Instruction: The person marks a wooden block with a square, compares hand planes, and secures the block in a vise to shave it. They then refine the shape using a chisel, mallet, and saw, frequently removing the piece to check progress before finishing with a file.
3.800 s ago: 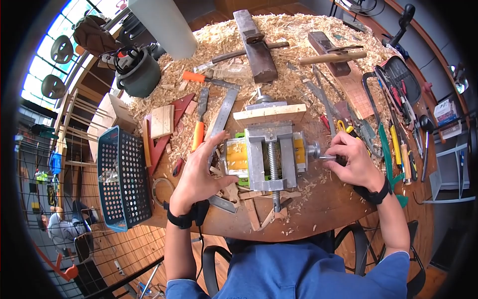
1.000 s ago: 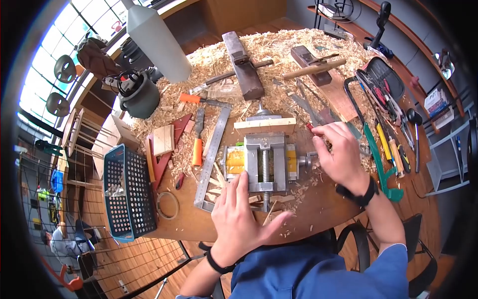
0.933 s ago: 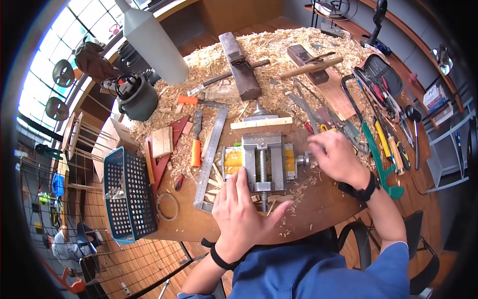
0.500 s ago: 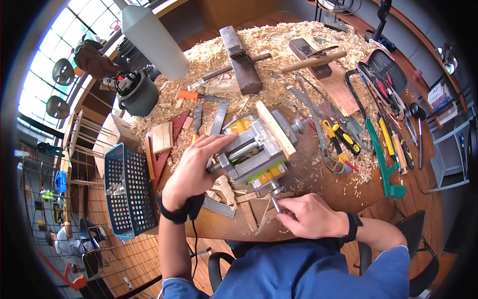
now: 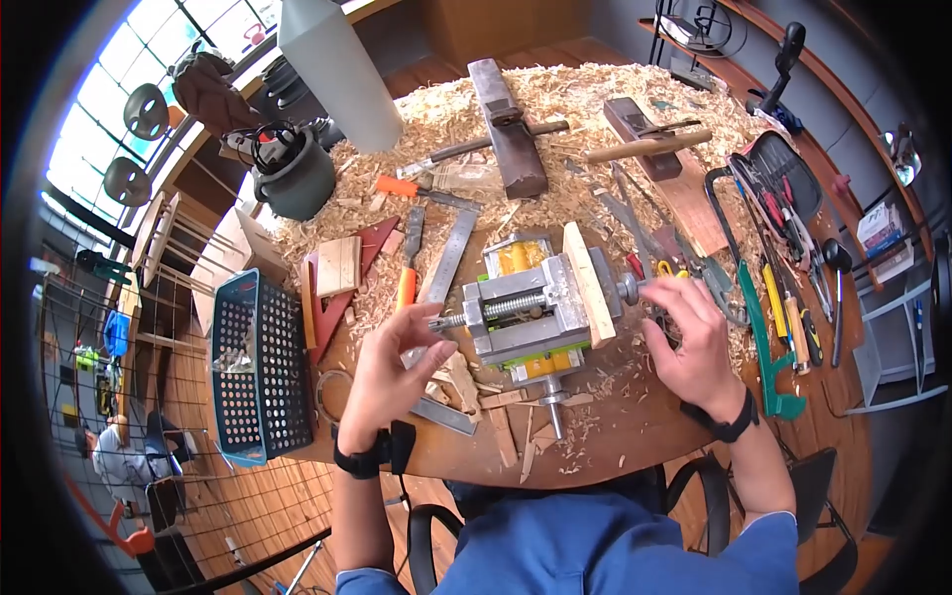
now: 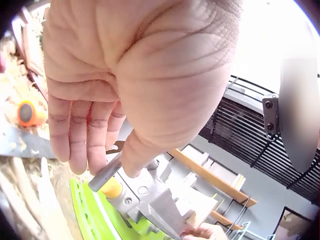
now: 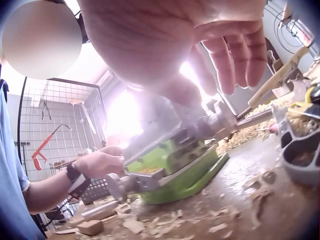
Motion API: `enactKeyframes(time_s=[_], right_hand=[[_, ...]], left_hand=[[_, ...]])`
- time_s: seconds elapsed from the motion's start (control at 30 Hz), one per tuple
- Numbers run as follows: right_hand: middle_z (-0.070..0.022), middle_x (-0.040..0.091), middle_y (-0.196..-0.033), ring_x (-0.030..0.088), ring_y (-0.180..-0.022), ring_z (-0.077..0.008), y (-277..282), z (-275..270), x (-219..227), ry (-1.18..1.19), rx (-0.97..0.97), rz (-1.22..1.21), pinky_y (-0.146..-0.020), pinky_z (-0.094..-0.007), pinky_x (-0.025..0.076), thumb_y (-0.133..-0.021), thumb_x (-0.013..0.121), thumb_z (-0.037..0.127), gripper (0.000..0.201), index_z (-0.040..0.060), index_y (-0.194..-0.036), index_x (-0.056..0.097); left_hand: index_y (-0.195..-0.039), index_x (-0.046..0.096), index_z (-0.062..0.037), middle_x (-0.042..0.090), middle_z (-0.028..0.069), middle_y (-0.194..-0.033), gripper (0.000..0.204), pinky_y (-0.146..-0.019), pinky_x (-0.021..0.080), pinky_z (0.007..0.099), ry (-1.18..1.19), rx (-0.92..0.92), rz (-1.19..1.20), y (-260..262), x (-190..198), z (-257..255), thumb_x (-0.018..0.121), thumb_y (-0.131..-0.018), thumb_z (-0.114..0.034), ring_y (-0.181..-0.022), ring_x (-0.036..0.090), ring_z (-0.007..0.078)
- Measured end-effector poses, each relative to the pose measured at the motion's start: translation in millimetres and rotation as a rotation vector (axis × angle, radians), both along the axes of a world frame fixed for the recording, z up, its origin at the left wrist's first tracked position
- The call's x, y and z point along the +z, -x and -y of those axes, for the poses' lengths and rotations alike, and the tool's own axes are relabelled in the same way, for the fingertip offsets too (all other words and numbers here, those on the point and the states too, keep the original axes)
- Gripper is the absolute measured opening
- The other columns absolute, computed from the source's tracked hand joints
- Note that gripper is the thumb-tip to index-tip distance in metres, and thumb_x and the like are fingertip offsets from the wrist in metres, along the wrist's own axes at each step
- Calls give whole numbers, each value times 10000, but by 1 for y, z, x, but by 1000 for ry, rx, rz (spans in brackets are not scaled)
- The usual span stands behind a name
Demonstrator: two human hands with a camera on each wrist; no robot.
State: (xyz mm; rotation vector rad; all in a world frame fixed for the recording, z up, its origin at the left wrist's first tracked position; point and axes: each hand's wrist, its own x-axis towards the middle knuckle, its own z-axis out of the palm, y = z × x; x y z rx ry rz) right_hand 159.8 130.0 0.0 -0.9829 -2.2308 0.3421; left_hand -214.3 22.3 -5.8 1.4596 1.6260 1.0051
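From the left wrist alone, the left palm (image 6: 132,82) shows broadly.

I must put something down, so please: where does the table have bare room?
Nearly bare: tabletop between the near crank handle, the right hand and its front edge. Crowded: left of the cross-slide vise, with wood offcuts and a steel square; beyond it, shavings and two hand planes.

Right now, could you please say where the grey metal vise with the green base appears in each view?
Head: the grey metal vise sits near the centre.
Left wrist: the vise is low, near centre.
Right wrist: the vise is central, partly lost in glare.
Shared landmark: the person's bare left hand, in all three.
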Motion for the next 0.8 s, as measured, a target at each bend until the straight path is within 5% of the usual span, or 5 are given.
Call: enactKeyframes(time_s=[0.23, 0.4, 0.5, 0.57, 0.8], right_hand=[[-262, 696, -1272, 648, -1233, -455, -4, -10, -23, 137, 53, 34, -1070, -483, 527, -900, 739, 28, 601, -12, -1483, 595], [-261, 699, -1252, 663, -1202, -447, -4, -10, -24, 120, 55, 20, -1034, -478, 541, -900, 744, 20, 577, -19, -1459, 607], [-258, 702, -1248, 667, -1198, -445, -4, -10, -23, 117, 52, 21, -1024, -476, 546, -900, 742, 10, 549, -21, -1434, 619], [-256, 706, -1246, 669, -1197, -447, -4, -10, -22, 108, 56, 22, -1022, -476, 549, -902, 738, 5, 531, -23, -1419, 625], [-260, 710, -1264, 673, -1208, -452, -6, -10, -23, 95, 67, 31, -1036, -474, 550, -898, 744, 9, 540, -26, -1423, 621]], left_hand=[[-1666, 318, 39, 782, 151, -1108, 720, -902, 592, 299, -35, 30, 681, -18, 27, 27, 691, -1062, -80, -1000, 738, 180], [-1712, 263, 0, 479, 285, -1655, 806, -842, 613, 274, -158, -19, 788, -21, 33, 10, 683, -1027, -56, -1085, 700, 185], [-1698, 334, -31, 599, 252, -1562, 756, -742, 546, 229, -176, 111, 241, -23, 15, 2, 697, -1038, -89, -922, 668, 97], [-1636, 428, 0, 817, 121, -1095, 660, -634, 467, 206, -104, 85, -178, -16, 1, 0, 709, -1050, -117, -684, 572, 44], [-1676, 298, 44, 778, 170, -993, 704, -568, 482, 235, -14, 115, 765, -16, 22, 16, 607, -1098, -212, -648, 646, 124]])
